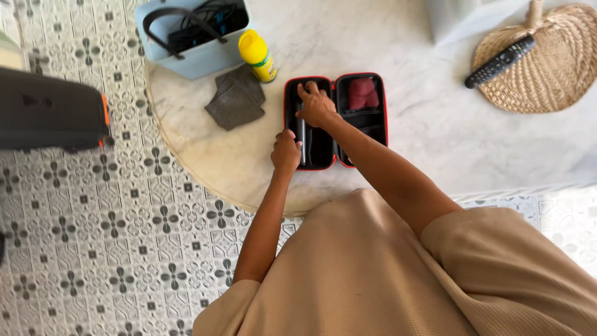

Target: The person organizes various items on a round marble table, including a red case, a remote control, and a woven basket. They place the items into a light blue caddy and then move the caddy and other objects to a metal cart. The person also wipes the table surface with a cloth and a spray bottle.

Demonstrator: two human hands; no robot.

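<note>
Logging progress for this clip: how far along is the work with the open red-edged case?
The black case lies open on the marble table, with a dark red item already in its right half. In hand: the right hand and left hand are at a slim dark tool in the left half. The grey cloths and yellow bottle lie outside; the case is unclosed.

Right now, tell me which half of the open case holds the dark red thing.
The right half, farther from both hands: the dark red thing sits at its top. The left half, where both hands work, holds a slim grey tool.
</note>
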